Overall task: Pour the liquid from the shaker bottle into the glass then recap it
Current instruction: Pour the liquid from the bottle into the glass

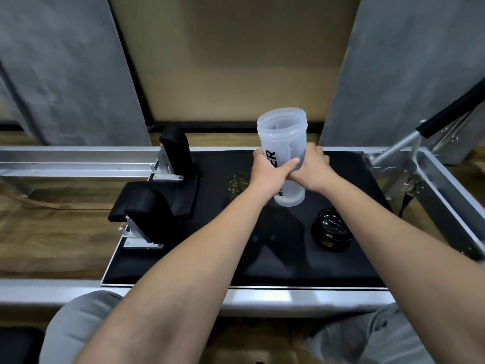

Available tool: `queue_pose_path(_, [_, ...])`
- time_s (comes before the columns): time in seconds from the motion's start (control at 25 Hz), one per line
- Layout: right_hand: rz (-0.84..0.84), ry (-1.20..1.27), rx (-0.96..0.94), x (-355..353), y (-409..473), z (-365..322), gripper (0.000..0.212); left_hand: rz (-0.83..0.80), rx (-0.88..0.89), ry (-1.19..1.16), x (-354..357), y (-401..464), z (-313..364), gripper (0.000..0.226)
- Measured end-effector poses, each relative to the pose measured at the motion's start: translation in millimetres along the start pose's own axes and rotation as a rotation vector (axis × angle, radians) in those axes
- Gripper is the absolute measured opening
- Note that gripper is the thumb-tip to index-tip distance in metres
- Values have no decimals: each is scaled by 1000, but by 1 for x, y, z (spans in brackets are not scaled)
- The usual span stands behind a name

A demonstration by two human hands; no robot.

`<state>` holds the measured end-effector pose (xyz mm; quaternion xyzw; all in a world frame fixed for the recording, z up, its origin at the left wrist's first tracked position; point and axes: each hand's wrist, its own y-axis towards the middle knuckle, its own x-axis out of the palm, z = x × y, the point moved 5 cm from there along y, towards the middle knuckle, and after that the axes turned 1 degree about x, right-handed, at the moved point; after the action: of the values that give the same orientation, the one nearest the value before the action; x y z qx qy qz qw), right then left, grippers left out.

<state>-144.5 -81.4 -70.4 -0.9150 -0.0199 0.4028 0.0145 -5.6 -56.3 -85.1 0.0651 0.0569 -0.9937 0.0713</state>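
The translucent shaker bottle (284, 137) stands upright with its top open and black lettering on its side. My left hand (270, 173) wraps its left side and my right hand (313, 166) holds its right side. Whether its base touches the black padded platform (210, 258) I cannot tell. A clear glass (237, 183) stands on the pad just left of my left hand, with a little liquid at its bottom. The black lid (332, 233) lies on the pad to the right, below my right forearm.
Two black padded shoulder rests (154, 206) on metal brackets stand at the pad's left side. Silver metal rails (65, 160) frame the pad. A black-gripped metal bar (430, 127) rises at the right. My grey-clad knees (78, 332) are at the bottom.
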Motion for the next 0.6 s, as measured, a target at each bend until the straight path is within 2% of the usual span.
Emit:
queue_pose_path(0.2, [-91, 136, -55, 6, -5, 20, 84, -34, -6, 54, 15, 1, -24, 77])
queue_pose_path(0.6, [-42, 219, -57, 22, -18, 59, 85, -74, -50, 137, 31, 3, -54, 78])
